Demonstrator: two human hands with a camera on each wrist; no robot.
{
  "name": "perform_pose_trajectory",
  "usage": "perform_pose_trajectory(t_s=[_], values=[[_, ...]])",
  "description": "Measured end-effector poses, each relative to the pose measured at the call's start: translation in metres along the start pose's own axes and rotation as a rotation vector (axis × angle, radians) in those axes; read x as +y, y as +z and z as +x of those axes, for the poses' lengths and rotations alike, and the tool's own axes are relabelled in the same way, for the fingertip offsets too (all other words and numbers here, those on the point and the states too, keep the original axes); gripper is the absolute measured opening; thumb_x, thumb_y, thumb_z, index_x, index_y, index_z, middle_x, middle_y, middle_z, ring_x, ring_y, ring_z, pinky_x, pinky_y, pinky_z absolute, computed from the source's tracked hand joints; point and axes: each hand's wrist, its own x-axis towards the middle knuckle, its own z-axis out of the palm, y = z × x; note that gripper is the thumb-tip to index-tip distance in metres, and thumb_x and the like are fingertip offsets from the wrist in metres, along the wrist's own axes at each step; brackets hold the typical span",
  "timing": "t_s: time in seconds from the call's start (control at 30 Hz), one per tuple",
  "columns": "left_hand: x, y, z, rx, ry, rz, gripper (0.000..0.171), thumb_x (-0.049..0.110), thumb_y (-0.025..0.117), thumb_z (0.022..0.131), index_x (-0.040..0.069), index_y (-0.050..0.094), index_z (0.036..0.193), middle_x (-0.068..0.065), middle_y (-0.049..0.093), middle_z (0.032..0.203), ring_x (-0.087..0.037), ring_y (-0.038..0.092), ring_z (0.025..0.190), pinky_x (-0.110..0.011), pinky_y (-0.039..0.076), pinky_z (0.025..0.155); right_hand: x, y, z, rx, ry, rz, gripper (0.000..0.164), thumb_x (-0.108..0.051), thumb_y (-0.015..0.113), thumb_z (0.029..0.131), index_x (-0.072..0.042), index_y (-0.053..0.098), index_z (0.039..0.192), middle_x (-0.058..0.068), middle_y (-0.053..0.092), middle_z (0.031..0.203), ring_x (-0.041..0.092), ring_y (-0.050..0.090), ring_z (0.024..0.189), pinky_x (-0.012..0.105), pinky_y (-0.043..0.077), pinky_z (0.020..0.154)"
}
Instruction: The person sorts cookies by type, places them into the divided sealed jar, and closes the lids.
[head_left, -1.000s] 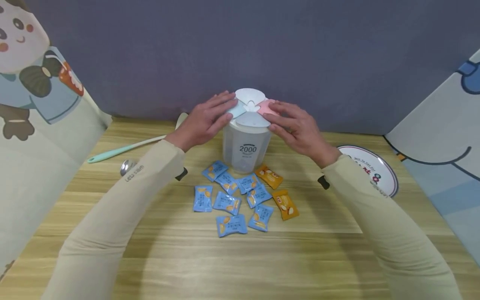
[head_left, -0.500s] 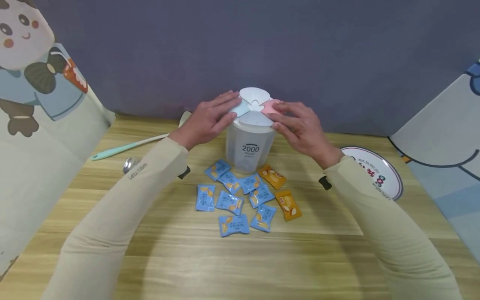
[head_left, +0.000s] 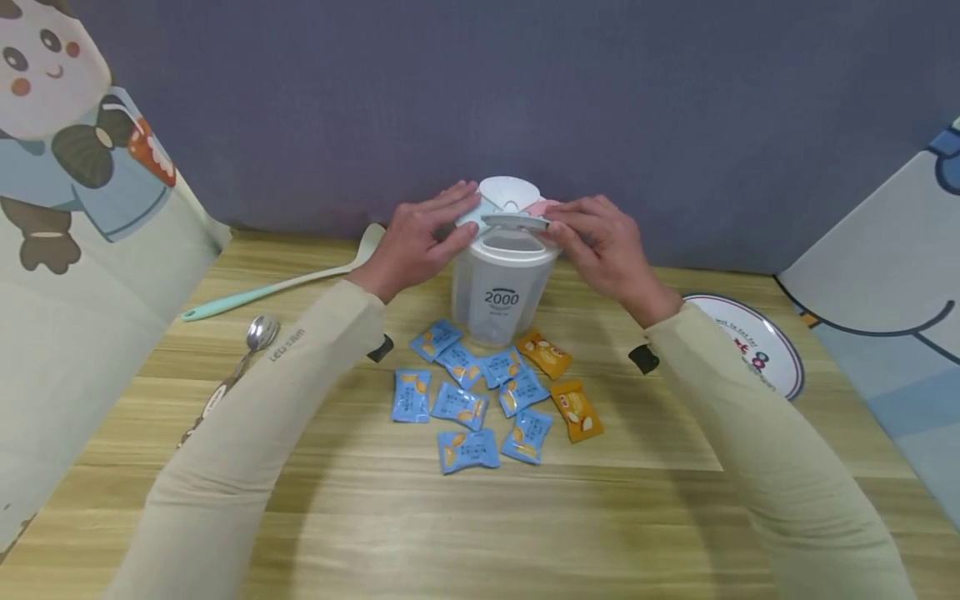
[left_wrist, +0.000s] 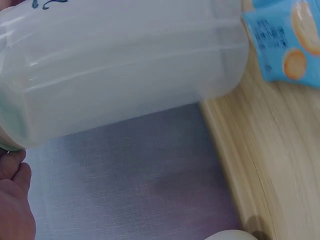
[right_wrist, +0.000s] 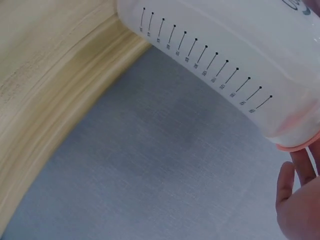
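Observation:
A clear plastic storage canister (head_left: 491, 292) marked 2000 stands upright at the back of the table. Its lid has several flaps: white at the back, pale blue on the left, pink on the right. The front flap (head_left: 514, 221) is tilted up, baring an opening beneath it. My left hand (head_left: 416, 242) rests with fairly straight fingers on the lid's left side. At the flap's right end, my right hand (head_left: 600, 250) pinches its edge between thumb and fingers. The right wrist view shows a printed measuring scale on the canister wall (right_wrist: 215, 60).
Several blue snack packets (head_left: 411, 396) and two orange ones (head_left: 576, 411) lie before the canister. A long-handled spatula (head_left: 232, 305) and a metal spoon (head_left: 261, 333) are on the left. A round plate (head_left: 772, 354) sits partly under the right sleeve. A grey wall (head_left: 480, 92) rises behind.
The lid's front flap has gone from lying flat to tilted up, with the right hand at its edge. The left forearm has shifted slightly right, uncovering more of the spoon.

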Motion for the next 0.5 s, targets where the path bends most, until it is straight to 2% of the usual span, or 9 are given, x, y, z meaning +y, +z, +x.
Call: perform_pose_trajectory(t_s=[0.1, 0.17, 0.27, 0.5], values=[[0.0001, 0.0023, 0.0003, 0.033, -0.031, -0.019, 0.041, 0.018, 0.063, 0.092, 0.000, 0.056, 0.128, -0.010, 0.050, 0.134, -0.013, 0.044, 0.126, -0.026, 0.033, 0.105, -0.0003, 0.0002, 0.0020, 0.010, 0.034, 0.019, 0.016, -0.012, 0.065, 0.091, 0.001, 0.073, 0.096, 0.015, 0.068, 0.100, 0.029, 0.058, 0.083, 0.036, 0.042, 0.064], [0.0002, 0.0032, 0.0003, 0.049, -0.046, -0.028, 0.042, 0.019, 0.063, 0.091, 0.000, 0.056, 0.128, -0.009, 0.050, 0.134, -0.012, 0.044, 0.125, -0.025, 0.033, 0.104, -0.0013, 0.0003, 0.0033, 0.013, 0.052, 0.025, 0.011, -0.005, 0.068, 0.087, 0.000, 0.074, 0.094, 0.014, 0.069, 0.099, 0.027, 0.057, 0.081, 0.033, 0.040, 0.063], [0.0008, 0.0044, -0.0002, 0.067, -0.063, -0.044, 0.043, 0.019, 0.064, 0.090, 0.000, 0.056, 0.128, -0.009, 0.049, 0.134, -0.011, 0.044, 0.124, -0.025, 0.034, 0.103, -0.0014, 0.0007, 0.0042, 0.019, 0.060, 0.025, 0.009, -0.002, 0.067, 0.087, 0.000, 0.074, 0.093, 0.013, 0.069, 0.098, 0.025, 0.056, 0.078, 0.031, 0.039, 0.062], [0.0002, 0.0083, -0.0007, 0.141, -0.047, -0.070, 0.043, 0.019, 0.068, 0.087, -0.001, 0.058, 0.123, -0.011, 0.053, 0.129, -0.016, 0.050, 0.120, -0.025, 0.038, 0.100, -0.0012, 0.0027, 0.0062, 0.078, 0.062, 0.046, 0.006, -0.001, 0.068, 0.086, 0.001, 0.073, 0.084, 0.015, 0.070, 0.088, 0.025, 0.056, 0.072, 0.031, 0.039, 0.062]])
